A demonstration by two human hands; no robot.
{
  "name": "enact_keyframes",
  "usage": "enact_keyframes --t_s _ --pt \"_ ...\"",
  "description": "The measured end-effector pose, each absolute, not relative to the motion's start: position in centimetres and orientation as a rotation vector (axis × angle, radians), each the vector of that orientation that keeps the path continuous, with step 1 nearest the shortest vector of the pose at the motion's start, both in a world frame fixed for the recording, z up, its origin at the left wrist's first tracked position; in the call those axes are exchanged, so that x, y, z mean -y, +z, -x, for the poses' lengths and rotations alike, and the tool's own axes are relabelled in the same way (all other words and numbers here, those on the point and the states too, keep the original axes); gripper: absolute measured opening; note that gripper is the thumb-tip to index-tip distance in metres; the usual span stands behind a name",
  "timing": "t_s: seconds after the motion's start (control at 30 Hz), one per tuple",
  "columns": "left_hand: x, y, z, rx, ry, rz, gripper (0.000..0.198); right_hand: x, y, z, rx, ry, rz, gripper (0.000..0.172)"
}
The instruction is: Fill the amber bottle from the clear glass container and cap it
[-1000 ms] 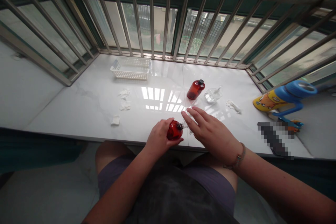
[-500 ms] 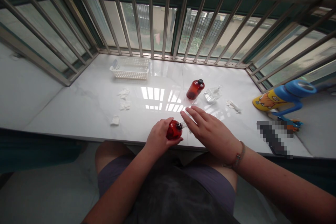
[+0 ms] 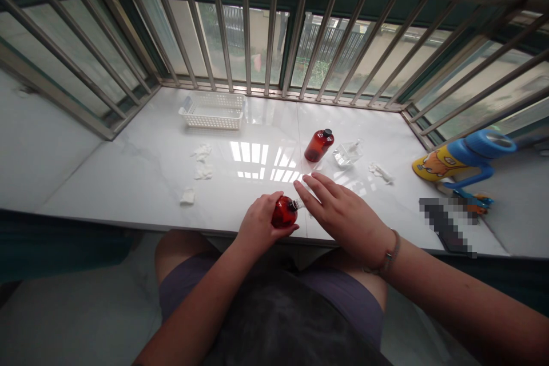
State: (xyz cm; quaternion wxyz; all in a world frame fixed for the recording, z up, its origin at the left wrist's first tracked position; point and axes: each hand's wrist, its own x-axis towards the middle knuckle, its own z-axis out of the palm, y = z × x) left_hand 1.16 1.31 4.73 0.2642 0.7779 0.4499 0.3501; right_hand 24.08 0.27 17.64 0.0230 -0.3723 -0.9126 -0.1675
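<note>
My left hand [image 3: 259,223] is shut around a round amber plastic bottle [image 3: 283,212], whose neck points right and carries a short clear threaded part [image 3: 298,204]. My right hand [image 3: 338,211] lies open just beside that neck, fingers spread and reaching forward over the white marble counter [image 3: 150,177]. Whether its fingers touch the neck I cannot tell. A second amber bottle [image 3: 319,146] with a black cap stands upright beyond my right fingertips. Next to it lies a small clear plastic piece [image 3: 347,154].
A white plastic mesh basket [image 3: 212,111] stands at the back against the window frame. Crumpled tissue bits [image 3: 202,161] lie on the marble. A blue-and-yellow bottle [image 3: 463,154] lies at right near a pixelated dark object [image 3: 448,224]. Metal window bars [image 3: 270,28] close off the far side.
My hands barely move. My right fingers shift slightly left toward the bottle neck, and the whole view drifts a little.
</note>
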Motion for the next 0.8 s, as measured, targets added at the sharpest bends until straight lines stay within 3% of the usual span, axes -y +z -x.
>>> enact_keyframes --t_s 0.8 --pt "-1.22 4.78 -1.18 -1.228 0.936 -2.083 0.085 -0.43 17.94 -23.84 2.834 -0.504 1.130 0.055"
